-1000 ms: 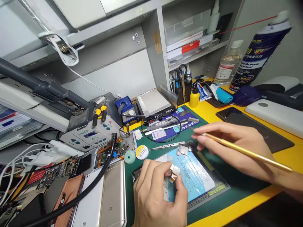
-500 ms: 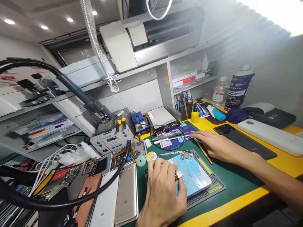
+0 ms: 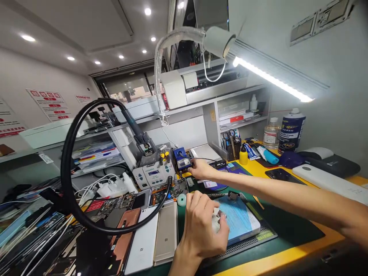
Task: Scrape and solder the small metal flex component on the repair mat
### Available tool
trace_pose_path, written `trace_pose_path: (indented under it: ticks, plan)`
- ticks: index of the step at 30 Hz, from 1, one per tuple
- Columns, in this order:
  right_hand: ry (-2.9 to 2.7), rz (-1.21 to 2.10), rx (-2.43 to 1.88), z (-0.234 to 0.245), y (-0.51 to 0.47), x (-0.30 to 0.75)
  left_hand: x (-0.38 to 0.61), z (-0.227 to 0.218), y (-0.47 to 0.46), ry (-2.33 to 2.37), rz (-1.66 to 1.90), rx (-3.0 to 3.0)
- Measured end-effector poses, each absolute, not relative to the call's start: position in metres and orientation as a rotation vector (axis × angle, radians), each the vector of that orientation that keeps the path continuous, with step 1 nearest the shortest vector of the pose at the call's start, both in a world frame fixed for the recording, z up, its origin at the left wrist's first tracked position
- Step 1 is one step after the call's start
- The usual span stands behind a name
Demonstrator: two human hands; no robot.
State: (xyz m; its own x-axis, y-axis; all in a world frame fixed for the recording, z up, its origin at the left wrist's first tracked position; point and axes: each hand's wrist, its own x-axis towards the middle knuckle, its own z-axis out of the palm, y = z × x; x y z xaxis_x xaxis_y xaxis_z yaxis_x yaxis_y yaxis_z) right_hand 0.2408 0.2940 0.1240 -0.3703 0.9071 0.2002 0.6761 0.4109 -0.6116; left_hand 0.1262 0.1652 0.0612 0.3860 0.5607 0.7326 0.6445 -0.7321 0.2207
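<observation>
My left hand [image 3: 199, 226] sits low in the middle of the view, its fingers pinching a small metal part with a flex strip [image 3: 220, 215], which is mostly hidden by them. It hovers over a light blue pad [image 3: 238, 220] on a green repair mat [image 3: 287, 230]. My right hand [image 3: 202, 170] stretches to the back, with its fingertips at a blue soldering station [image 3: 181, 158]; I see nothing in it. A small metal bracket [image 3: 232, 195] lies at the pad's far edge. A gold-handled stick [image 3: 258, 202] lies on the mat.
Several phones and bare circuit boards [image 3: 115, 205] crowd the lower left, under a looped black hose [image 3: 69, 165]. At the back stand a grey bench unit [image 3: 152, 171], a pen cup of tools [image 3: 231, 147] and a solvent can [image 3: 291, 131]. A white slab [image 3: 327, 178] lies at the right.
My right hand has let go of the gold-handled stick, which now lies on the mat, and has moved back to the blue station. The view has swung upward. My left hand still pinches the part.
</observation>
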Motion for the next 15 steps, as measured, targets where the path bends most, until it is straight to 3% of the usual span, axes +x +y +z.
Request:
trace_pose_path:
  ticks: [6,15]
  plan:
    - [-2.062,0.518,-1.228,0.14,0.324,0.21,0.118,0.063,0.168,-1.038,-1.462,-2.361]
    - [-1.628,0.733,-1.115,0.162,0.333,0.242,0.101,0.067,0.178,-1.072,-1.742,-2.091]
